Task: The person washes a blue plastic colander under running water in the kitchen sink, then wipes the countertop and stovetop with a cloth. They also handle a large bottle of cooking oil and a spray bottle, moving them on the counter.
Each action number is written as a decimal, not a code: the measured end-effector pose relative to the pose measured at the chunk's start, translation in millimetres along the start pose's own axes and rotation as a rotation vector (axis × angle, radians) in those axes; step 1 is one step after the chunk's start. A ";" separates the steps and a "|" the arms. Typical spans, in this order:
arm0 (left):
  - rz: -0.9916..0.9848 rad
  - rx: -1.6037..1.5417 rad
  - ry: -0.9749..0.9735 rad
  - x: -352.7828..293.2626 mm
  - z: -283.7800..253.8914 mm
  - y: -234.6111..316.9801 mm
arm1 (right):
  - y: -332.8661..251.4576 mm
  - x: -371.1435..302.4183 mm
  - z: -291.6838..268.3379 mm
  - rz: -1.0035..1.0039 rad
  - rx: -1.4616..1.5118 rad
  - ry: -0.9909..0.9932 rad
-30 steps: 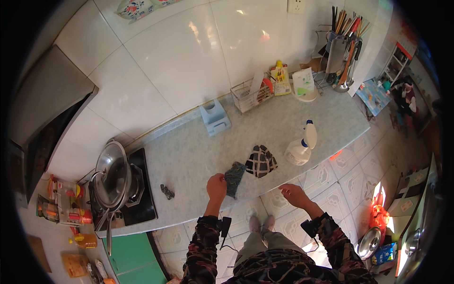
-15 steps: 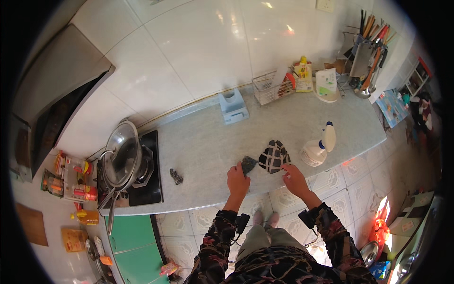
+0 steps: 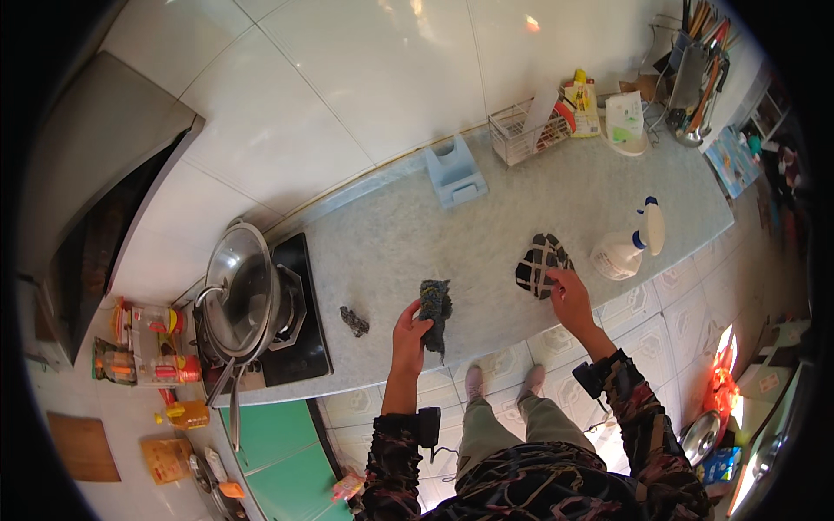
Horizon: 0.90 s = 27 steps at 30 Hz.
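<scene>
Holding the rag (image 3: 434, 306) calls, we judge, for a firm but light grip, since it looks limp and ragged. Our left hand (image 3: 408, 337) pinches it by its left side, thumb against the fingers, and the rag hangs over the front part of the counter (image 3: 382, 221), one loose strand trailing from its lower end. Whether that end touches the counter we cannot tell. A pinch nearer the rag's middle would probably curb the droop and tuck the strand away from the fingers.

Our right hand (image 3: 571, 298) is at the near right edge of the checked cloth (image 3: 540, 254), fingers bent and tips over it; whether they pinch the fabric or merely rest on it, we cannot tell. That cloth lies on the counter, well apart from the rag. Handling it neatly asks, in our judgement, for fingertips flat on its border, so that it doesn't bunch.

Just beyond our right hand stands the spray bottle (image 3: 615, 255), near enough that a wide swing of the wrist could knock it. On our other side a small dark scrap (image 3: 354, 321) lies near the hob (image 3: 302, 356); the left elbow is best held clear of the pan handle (image 3: 234, 408).
</scene>
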<state>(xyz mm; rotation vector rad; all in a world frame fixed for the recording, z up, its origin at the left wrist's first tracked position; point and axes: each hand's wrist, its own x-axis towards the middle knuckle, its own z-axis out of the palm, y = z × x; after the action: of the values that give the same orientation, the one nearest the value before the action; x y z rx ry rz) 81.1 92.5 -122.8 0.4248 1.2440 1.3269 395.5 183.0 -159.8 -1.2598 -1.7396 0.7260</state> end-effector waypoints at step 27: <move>0.179 0.301 0.390 19.1 -51.0 -17.1 | -51.3 4.7 107.2 -0.273 -0.477 -0.253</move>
<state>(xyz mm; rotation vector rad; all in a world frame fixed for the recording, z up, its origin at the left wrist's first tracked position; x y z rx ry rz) 41.9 84.4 -163.5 0.5138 1.7777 1.4208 277.2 173.3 -166.5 -1.2333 -2.3343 0.3269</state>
